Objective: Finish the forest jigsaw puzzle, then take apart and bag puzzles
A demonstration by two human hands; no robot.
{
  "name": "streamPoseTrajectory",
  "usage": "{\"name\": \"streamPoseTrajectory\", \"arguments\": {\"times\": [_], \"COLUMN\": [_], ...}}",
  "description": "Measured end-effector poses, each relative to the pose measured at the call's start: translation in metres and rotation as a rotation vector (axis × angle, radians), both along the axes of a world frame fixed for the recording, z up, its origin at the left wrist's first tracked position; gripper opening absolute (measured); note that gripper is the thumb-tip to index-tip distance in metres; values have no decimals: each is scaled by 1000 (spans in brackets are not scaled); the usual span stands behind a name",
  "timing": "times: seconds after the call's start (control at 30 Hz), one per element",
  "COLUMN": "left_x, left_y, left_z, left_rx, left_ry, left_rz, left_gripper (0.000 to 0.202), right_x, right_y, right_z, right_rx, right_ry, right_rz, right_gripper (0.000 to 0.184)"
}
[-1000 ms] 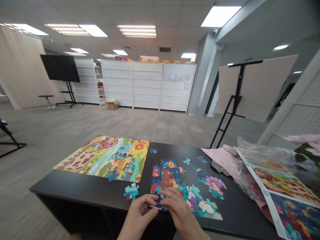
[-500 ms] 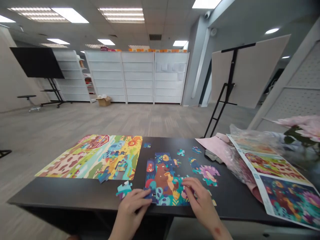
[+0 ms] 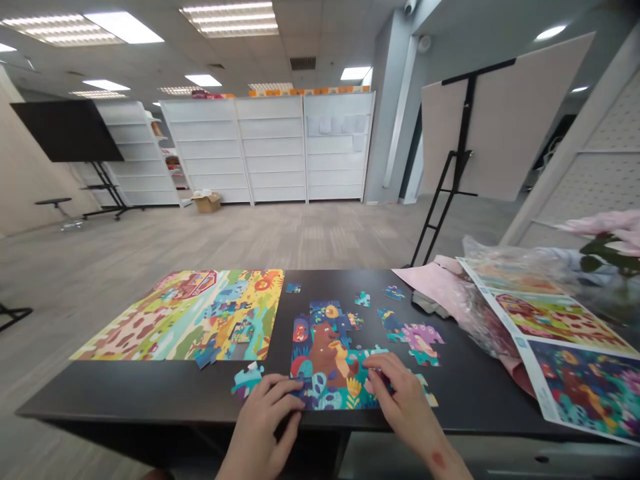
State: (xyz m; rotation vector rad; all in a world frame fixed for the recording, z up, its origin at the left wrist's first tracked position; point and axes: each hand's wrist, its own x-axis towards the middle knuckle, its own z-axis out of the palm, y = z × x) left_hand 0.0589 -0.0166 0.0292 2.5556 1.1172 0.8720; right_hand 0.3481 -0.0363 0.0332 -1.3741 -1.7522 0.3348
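Being worked on right now: a bear-themed jigsaw puzzle, lying part-built on a black counter, with its lower edge being touched by both hands. The left hand is being held low at the puzzle's bottom left corner, its fingers loosely spread and lying fairly flat. The right hand is being rested on the lower right side, its fingers slightly spread over the pieces. Whether anything is being pinched can't really be told from this angle. A loose teal piece is sitting just left of the left hand, and a purple cluster of pieces is lying off to the right. Further left, more pieces are being carried by a bright printed mat, while a printed picture sheet is spread out on the right. No writing can be read, tbh; the red sign on the mat is too small.
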Motion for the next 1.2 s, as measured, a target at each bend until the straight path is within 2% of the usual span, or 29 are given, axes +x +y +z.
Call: {"name": "streamPoseTrajectory", "arguments": {"times": [0.27, 0.57, 0.73, 0.83, 0.93, 1.03, 1.1, 1.2], "left_x": [-1, -8, -15, -21, -34, -50, -60, -67], "left_y": [1, 11, 12, 15, 31, 67, 93, 119], "left_z": [1, -17, -23, -17, -1, 12, 13, 4], "left_rx": [61, 174, 66, -38, -57, -12, 2, 0], "left_ry": [105, 87, 48, -30, -98, -169, -181, -90], "left_rz": [-18, -97, -120, -144, -34, 156, 225, 242], "left_gripper": [17, 7, 6, 7, 16, 25, 29, 25], "right_x": [0, -5, -4, -3, -4, -5, -5, -6], "right_y": [0, -3, -3, -3, -2, -3, -3, -3], "right_z": [-1, 6, 4, 3, 4, 4, 4, 3], "right_rx": [-29, -25, -32, -27, -27, -22, -16, -17], "right_ry": [2, -6, -14, -15, -16, -27, -34, -45], "right_rz": [5, -8, -10, -10, -10, -9, -8, -10], "right_gripper": [19, 20, 21, 22, 22, 22, 23, 22]}}
